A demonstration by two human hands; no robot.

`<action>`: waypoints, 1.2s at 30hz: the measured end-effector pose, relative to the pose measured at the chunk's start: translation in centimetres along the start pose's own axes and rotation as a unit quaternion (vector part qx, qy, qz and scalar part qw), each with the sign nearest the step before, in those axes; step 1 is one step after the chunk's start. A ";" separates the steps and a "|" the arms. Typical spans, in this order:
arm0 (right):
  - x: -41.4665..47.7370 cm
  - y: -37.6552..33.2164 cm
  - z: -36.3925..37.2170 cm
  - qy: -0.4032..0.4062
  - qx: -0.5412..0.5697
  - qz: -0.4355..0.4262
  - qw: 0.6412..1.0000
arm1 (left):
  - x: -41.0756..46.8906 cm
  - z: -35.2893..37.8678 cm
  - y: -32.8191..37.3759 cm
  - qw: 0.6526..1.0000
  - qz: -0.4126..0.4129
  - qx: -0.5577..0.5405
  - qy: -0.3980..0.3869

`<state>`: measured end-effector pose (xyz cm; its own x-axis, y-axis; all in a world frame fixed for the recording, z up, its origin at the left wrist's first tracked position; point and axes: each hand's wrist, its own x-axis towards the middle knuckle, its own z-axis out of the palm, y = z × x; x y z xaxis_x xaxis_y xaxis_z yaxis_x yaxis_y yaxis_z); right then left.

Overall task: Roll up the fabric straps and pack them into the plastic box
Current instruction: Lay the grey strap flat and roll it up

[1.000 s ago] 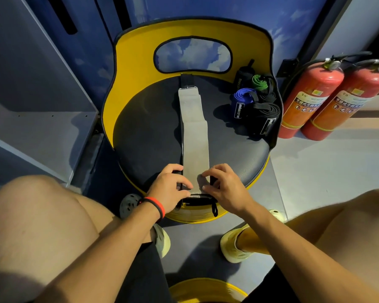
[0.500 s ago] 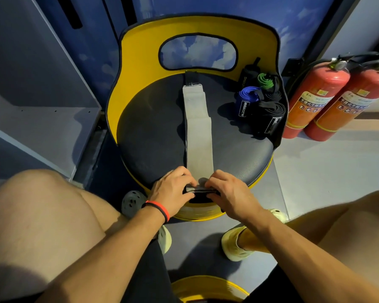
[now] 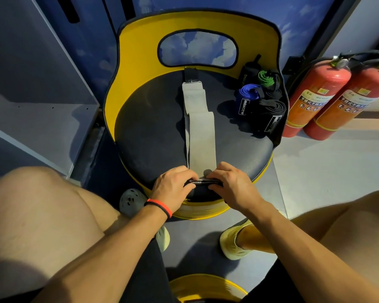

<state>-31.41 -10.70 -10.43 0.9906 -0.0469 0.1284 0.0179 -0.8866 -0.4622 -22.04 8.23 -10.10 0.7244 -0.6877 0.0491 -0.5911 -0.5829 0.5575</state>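
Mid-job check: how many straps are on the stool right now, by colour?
grey strap, laid out flat: 1
blue roll: 1
green roll: 1
black rolls: at least 2; they overlap, so the exact count is unclear
Total: at least 5

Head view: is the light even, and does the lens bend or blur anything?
Head view: uneven light, from the right; the rolled straps and grey strap cast shadows leftward on the seat. Head view: wide-angle distortion slants the shelf edge. Head view: left hand and right hand look sharp; the black rolled ones merge in shade.
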 end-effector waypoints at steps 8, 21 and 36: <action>0.1 0.1 0.2 0.000 0.013 0.004 1.000 | -0.4 0.3 0.5 0.999 -0.048 0.013 0.023; 0.6 0.9 -0.7 -0.063 0.042 -0.004 0.997 | -1.0 0.4 0.3 0.999 -0.005 0.045 0.026; 1.2 0.3 0.8 0.050 0.064 0.100 0.992 | 1.3 0.7 -0.2 0.958 -0.209 -0.182 0.074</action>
<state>-30.11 -10.67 -11.15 0.9577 -0.2673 0.1065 -0.1542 -0.7893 -0.5943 -21.26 7.11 -10.71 0.9292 -0.3421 -0.1402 -0.0943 -0.5860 0.8048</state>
